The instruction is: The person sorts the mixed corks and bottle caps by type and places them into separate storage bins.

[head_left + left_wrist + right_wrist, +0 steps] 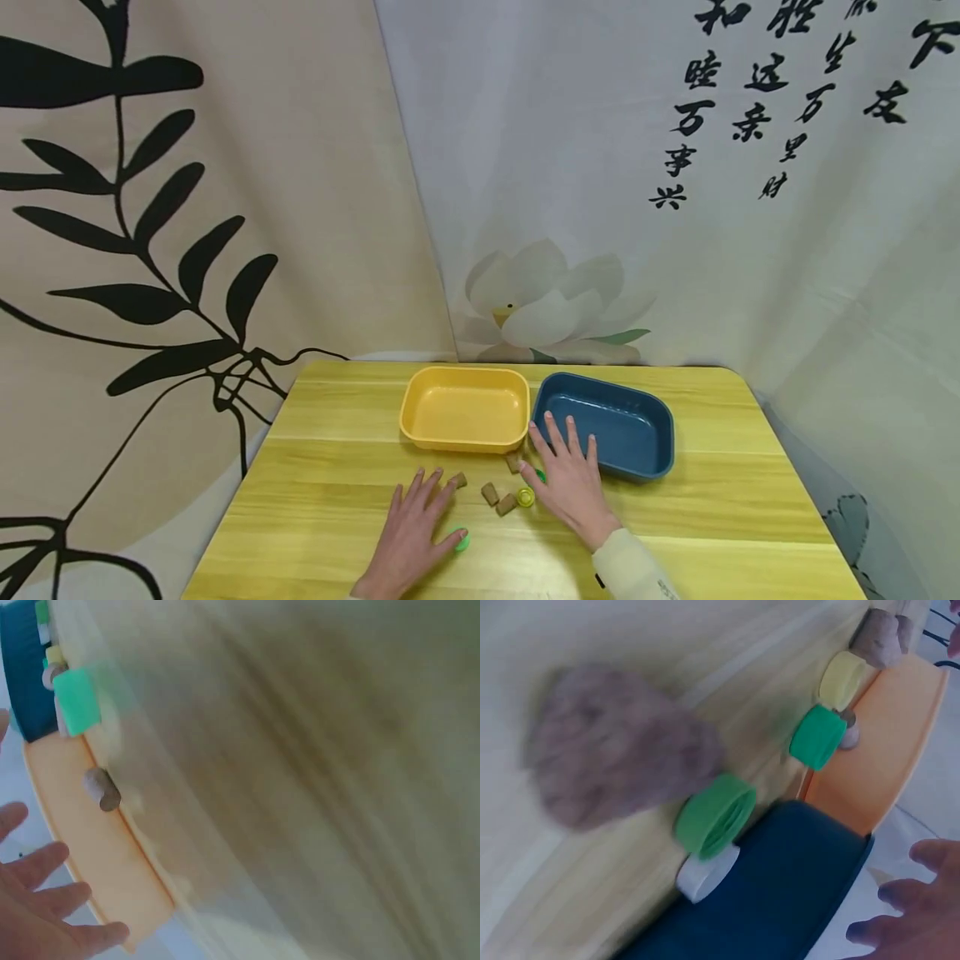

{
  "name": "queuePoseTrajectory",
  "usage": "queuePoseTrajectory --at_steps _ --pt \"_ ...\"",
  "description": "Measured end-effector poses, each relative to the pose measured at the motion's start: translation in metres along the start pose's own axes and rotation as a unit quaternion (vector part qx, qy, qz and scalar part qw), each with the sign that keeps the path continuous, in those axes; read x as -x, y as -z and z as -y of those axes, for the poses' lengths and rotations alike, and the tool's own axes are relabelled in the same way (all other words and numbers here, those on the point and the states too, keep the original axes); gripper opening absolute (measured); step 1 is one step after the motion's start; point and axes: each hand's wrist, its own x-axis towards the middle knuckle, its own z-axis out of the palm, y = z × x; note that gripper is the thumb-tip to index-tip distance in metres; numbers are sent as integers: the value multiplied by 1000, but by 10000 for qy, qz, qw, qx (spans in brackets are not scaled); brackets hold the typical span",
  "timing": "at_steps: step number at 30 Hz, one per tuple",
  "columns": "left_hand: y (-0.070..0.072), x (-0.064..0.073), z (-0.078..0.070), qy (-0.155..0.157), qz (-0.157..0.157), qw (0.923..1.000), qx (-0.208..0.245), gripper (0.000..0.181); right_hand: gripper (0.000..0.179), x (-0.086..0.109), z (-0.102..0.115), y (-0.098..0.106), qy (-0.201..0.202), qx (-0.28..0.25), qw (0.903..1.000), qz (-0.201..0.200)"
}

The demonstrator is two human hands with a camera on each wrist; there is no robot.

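My left hand [408,533] is spread with straight fingers over the table's front left. By its thumb lies a bright green bottle cap [462,542], and a cork [457,480] is near its fingertips. Fingers apart, my right hand [573,492] reaches over the near side of the blue tray, holding nothing. Left of it lie a yellow bottle cap [525,497], a green cap [540,475] partly behind the thumb, and several corks [490,494]. In the right wrist view, a blurred cork [615,750], a green cap [716,816] and a white cap [709,874] appear close up.
A yellow tray [465,444] and a blue tray [630,400] stand side by side at the back of the wooden table [315,492]. Behind them hangs a printed cloth [525,167] with plant motifs and writing.
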Motion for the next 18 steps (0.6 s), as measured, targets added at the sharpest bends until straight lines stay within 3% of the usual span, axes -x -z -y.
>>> queuePoseTrajectory --at_steps 5,12,18 --pt "-2 5 -3 -333 244 9991 85 67 72 -11 9 -8 177 81 9998 -3" --pt "-3 5 -5 -621 848 9944 79 55 68 -20 13 -16 290 327 9989 157" --pt "-6 6 -5 -915 981 9910 -18 43 65 -21 13 -20 338 406 9984 224"
